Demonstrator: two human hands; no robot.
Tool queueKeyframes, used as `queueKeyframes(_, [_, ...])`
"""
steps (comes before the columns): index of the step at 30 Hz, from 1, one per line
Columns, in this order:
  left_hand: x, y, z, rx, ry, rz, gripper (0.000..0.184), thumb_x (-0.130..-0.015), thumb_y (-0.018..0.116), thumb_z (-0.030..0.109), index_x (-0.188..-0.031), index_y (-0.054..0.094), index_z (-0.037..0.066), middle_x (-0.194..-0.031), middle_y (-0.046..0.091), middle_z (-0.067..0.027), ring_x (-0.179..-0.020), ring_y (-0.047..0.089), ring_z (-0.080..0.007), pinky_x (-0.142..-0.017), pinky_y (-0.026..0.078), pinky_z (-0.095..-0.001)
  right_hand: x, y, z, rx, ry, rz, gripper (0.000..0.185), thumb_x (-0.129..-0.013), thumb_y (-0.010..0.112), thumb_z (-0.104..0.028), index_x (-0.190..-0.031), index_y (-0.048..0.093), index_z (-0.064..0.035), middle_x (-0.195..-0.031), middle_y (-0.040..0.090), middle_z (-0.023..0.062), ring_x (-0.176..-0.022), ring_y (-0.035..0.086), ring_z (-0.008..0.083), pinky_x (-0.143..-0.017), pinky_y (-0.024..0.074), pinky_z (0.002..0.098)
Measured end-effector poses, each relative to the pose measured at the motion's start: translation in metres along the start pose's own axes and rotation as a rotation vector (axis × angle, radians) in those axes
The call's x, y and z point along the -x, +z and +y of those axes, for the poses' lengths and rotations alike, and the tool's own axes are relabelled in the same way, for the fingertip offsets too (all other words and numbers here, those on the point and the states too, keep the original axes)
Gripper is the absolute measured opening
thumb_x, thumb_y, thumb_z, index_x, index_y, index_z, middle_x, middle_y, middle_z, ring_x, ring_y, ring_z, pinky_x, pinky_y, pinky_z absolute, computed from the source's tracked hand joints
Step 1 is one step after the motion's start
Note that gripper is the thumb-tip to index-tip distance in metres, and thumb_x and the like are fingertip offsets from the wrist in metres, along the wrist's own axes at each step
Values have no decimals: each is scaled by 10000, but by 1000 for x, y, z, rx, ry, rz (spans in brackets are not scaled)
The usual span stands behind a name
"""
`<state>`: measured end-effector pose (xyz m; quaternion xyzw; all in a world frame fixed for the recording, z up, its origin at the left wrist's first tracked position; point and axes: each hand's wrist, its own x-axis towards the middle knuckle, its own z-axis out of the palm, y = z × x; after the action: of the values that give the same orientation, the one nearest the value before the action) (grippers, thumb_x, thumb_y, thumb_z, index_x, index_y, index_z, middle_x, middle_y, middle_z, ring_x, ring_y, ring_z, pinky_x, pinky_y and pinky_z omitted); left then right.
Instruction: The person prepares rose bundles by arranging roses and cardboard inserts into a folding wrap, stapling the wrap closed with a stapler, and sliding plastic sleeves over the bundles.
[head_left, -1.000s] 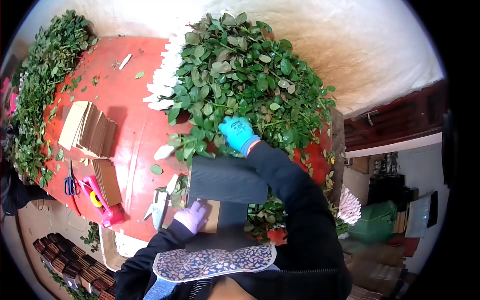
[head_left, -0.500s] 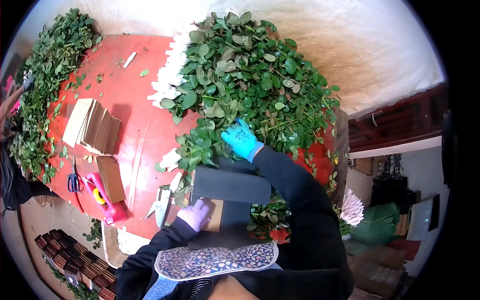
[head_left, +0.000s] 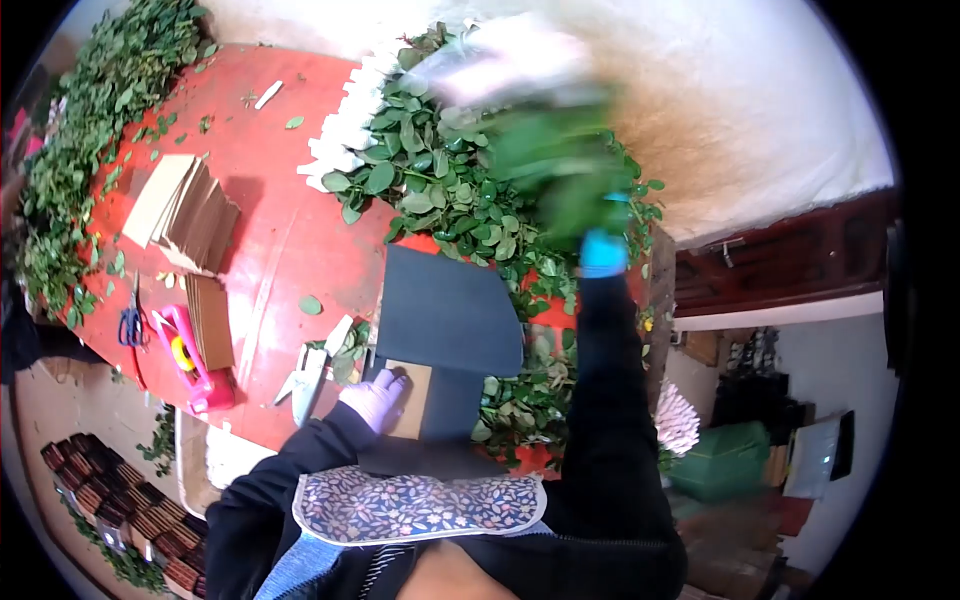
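My left hand (head_left: 372,400), in a pale purple glove, lies with its fingers on a piece of brown cardboard (head_left: 411,402) on the black mat (head_left: 450,310). On the right, my right hand (head_left: 605,240), in a blue glove, is raised with its fingers closed round the stems of a leafy flower bunch (head_left: 560,150). The bunch is smeared by motion, its pink-white heads toward the wall. Beneath and beside it spreads a large pile of green-leaved stems (head_left: 430,180) with white-wrapped ends at its left.
On the red table (head_left: 290,240) stand cardboard sheets (head_left: 190,215), blue scissors (head_left: 131,325), a pink tape dispenser (head_left: 195,370) and a white-grey tool (head_left: 304,383). More foliage (head_left: 100,130) lines the left edge. A green bundle (head_left: 718,460) is at right.
My right hand has moved up and right, lifting a bunch off the table area. The ridged black flap now lies unfolded flat. My left hand stays on the cardboard.
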<state>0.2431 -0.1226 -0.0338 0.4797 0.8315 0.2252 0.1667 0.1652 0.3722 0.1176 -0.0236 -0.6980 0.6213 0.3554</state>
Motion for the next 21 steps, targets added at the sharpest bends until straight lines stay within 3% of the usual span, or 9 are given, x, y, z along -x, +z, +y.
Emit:
queueKeyframes(2, [2, -14, 7, -26, 11, -12, 558, -848, 639, 294, -1351, 449, 144, -1188, 498, -116, -767, 648, -305, -572, 513, -440, 9, 4, -156, 395, -415, 324, 349, -988, 483, -230, -1274, 526, -34, -1240, 552, 129, -1110, 534, 238, -963, 458, 370])
queueKeyframes(3, [2, -10, 5, -18, 15, 3, 569, -847, 640, 289, -1362, 444, 148, -1209, 499, -115, -787, 651, -303, -595, 520, -441, 6, 9, -221, 66, -485, 427, 313, -971, 511, -224, -1226, 548, -45, -1193, 576, 111, -1021, 569, 229, -919, 486, 393])
queueKeyframes(6, [8, -57, 23, 104, 27, -28, 536, -845, 641, 270, -1322, 483, 84, -1298, 492, -132, -861, 654, -318, -684, 538, -417, 72, 50, -384, -17, -791, 97, 367, -948, 541, -311, -1186, 553, -32, -1118, 615, 103, -974, 592, 232, -882, 489, 397])
queueKeyframes(8, [9, -49, 21, 93, 40, 35, 563, -832, 645, 245, -1343, 470, 85, -1275, 492, -143, -877, 651, -319, -709, 532, -426, 104, 34, -430, 121, -854, 63, 367, -948, 545, -306, -1196, 552, -36, -1120, 614, 97, -955, 592, 225, -861, 488, 386])
queueKeyframes(11, [11, -52, 24, 72, 48, 72, 536, -808, 655, 218, -1301, 498, 80, -1270, 492, -128, -856, 656, -299, -730, 531, -410, 129, -4, -431, 395, -687, 184, 368, -948, 551, -300, -1211, 550, -42, -1122, 612, 88, -926, 591, 214, -828, 487, 369])
queueKeyframes(14, [8, -41, 16, 69, 84, 110, 517, -821, 640, 214, -1300, 500, 81, -1236, 497, -142, -842, 655, -307, -723, 529, -419, 154, -45, -388, 640, -286, 202, 370, -947, 557, -293, -1226, 549, -48, -1124, 611, 78, -897, 590, 203, -795, 486, 352])
queueKeyframes(15, [6, -41, 15, 68, 76, 68, 555, -822, 636, 202, -1340, 478, 85, -1210, 496, -149, -918, 626, -336, -724, 526, -424, 164, -55, -370, 697, -131, 145, 371, -947, 559, -291, -1231, 548, -50, -1125, 611, 75, -888, 589, 200, -784, 486, 346])
queueKeyframes(18, [3, -29, 6, 64, 118, 190, 477, -845, 612, 187, -1308, 523, 120, -1152, 529, -145, -866, 635, -338, -669, 532, -408, 196, -58, -307, 813, 282, -214, 375, -947, 565, -284, -1245, 546, -56, -1127, 609, 66, -859, 588, 189, -751, 485, 329])
queueKeyframes(21, [2, -68, 21, 321, 175, 253, 325, -850, 613, 188, -1163, 625, 103, -1021, 593, -135, -801, 640, -309, -695, 526, -398, 220, 46, -245, 737, 462, -854, 315, -957, 550, -192, -1240, 570, -56, -1092, 634, 51, -870, 586, 157, -773, 501, 322])
